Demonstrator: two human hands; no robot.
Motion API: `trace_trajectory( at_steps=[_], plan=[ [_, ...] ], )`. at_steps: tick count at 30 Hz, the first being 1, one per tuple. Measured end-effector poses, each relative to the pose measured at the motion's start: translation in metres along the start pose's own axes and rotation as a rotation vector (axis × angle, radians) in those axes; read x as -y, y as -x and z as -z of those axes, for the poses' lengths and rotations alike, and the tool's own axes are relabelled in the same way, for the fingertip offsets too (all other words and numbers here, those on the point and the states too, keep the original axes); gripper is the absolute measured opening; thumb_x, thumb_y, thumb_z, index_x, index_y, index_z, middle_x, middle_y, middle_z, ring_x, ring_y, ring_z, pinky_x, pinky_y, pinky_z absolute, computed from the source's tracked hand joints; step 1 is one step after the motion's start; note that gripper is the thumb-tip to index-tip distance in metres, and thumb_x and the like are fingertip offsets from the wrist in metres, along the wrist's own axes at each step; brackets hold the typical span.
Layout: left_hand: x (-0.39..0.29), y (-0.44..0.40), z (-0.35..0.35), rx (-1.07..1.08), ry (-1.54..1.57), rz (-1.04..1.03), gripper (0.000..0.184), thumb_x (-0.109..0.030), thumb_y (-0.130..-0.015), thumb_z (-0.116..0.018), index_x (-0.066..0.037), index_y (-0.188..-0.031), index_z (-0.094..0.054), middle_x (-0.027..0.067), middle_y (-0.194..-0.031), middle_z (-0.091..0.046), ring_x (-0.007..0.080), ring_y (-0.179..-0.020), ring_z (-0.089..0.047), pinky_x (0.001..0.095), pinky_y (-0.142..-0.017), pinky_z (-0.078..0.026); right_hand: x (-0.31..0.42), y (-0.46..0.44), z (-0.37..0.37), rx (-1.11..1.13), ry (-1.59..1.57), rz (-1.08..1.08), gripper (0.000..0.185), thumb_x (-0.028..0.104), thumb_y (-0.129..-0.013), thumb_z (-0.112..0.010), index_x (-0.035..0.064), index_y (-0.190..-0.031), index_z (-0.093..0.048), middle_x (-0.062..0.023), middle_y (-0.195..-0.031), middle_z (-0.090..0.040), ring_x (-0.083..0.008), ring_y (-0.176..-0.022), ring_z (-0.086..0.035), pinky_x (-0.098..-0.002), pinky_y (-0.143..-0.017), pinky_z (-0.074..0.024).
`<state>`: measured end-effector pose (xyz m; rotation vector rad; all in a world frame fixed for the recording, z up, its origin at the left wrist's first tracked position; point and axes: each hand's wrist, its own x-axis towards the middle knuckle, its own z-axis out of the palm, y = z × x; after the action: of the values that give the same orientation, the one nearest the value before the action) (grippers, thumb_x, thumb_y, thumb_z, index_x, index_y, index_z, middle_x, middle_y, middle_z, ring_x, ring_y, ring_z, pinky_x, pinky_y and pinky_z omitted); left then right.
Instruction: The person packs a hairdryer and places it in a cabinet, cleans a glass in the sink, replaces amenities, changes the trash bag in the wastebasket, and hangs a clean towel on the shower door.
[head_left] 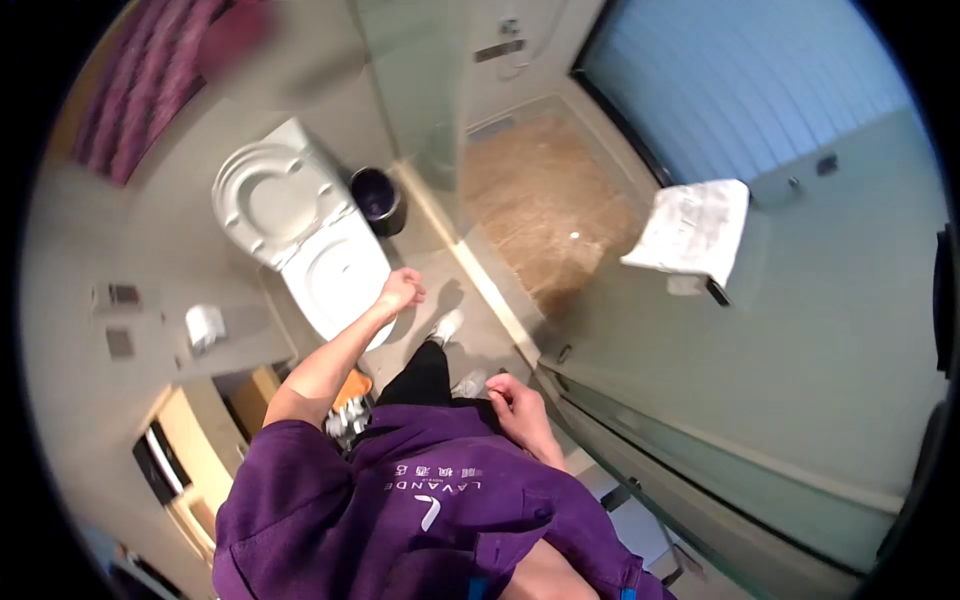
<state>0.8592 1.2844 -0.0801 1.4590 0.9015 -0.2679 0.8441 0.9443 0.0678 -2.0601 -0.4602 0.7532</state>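
Note:
My left hand (pixel 403 291) reaches out over the near side of the white toilet (pixel 338 275), whose lid is raised. Its fingers are loosely bent and a little apart, and I see nothing in them. Whether it touches the toilet I cannot tell. My right hand (pixel 520 412) hangs low in front of my body, beside the glass shower panel. Its fingers curl loosely with a gap to the thumb; no held object shows. A purple work top (pixel 430 500) with white lettering covers my body.
A dark bin (pixel 378 200) stands between the toilet and the shower's raised sill (pixel 470 265). On the glass door (pixel 780 370) hangs a white bath mat (pixel 695 232). The shower floor (pixel 545 190) is brown. A toilet roll (pixel 205 326) is on the left wall, and purple folded cloth (pixel 150 80) is at upper left.

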Motion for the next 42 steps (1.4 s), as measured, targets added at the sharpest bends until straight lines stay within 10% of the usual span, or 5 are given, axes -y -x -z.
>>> trace_trajectory(
  at_steps=[1, 12, 18, 42],
  plan=[
    [0.018, 0.015, 0.008, -0.102, 0.078, -0.024, 0.038, 0.005, -0.083, -0.040, 0.002, -0.118, -0.056, 0.0150, -0.095, -0.070, 0.0189, -0.076, -0.067, 0.0296, -0.060, -0.052, -0.006, 0.005, -0.003, 0.035, 0.024, 0.020, 0.016, 0.007, -0.093, -0.064, 0.0050, -0.109, -0.065, -0.0093, -0.084, -0.071, -0.0171, -0.074, -0.066, -0.0303, -0.072, -0.0526],
    [0.196, 0.125, -0.069, -0.174, 0.457, 0.144, 0.022, 0.001, -0.092, -0.046, -0.001, -0.110, -0.059, 0.0099, -0.081, -0.068, 0.0173, -0.066, -0.066, 0.0306, -0.057, -0.054, -0.002, 0.044, -0.013, 0.307, 0.256, 0.115, 0.019, 0.005, -0.093, -0.062, 0.0021, -0.111, -0.065, -0.0123, -0.089, -0.072, -0.0173, -0.081, -0.070, -0.0315, -0.075, -0.0538],
    [0.211, 0.190, -0.118, -0.069, 0.455, -0.101, 0.022, 0.001, -0.092, -0.050, 0.001, -0.111, -0.060, 0.0124, -0.087, -0.069, 0.0178, -0.072, -0.068, 0.0294, -0.065, -0.056, 0.006, 0.062, -0.045, 0.486, 0.472, 0.249, 0.017, 0.010, -0.093, -0.062, 0.0044, -0.109, -0.066, -0.0150, -0.086, -0.071, -0.0276, -0.080, -0.071, -0.0376, -0.074, -0.0543],
    [0.367, 0.470, -0.124, -1.052, 1.077, 0.182, 0.013, -0.013, -0.095, -0.064, 0.000, -0.095, -0.063, 0.0087, -0.082, -0.068, 0.0168, -0.073, -0.068, 0.0311, -0.069, -0.060, 0.019, 0.084, -0.179, 1.205, 0.672, 0.870, 0.024, 0.006, -0.092, -0.062, 0.0059, -0.116, -0.064, -0.0167, -0.092, -0.070, -0.0294, -0.083, -0.070, -0.0404, -0.075, -0.0548]
  ],
)
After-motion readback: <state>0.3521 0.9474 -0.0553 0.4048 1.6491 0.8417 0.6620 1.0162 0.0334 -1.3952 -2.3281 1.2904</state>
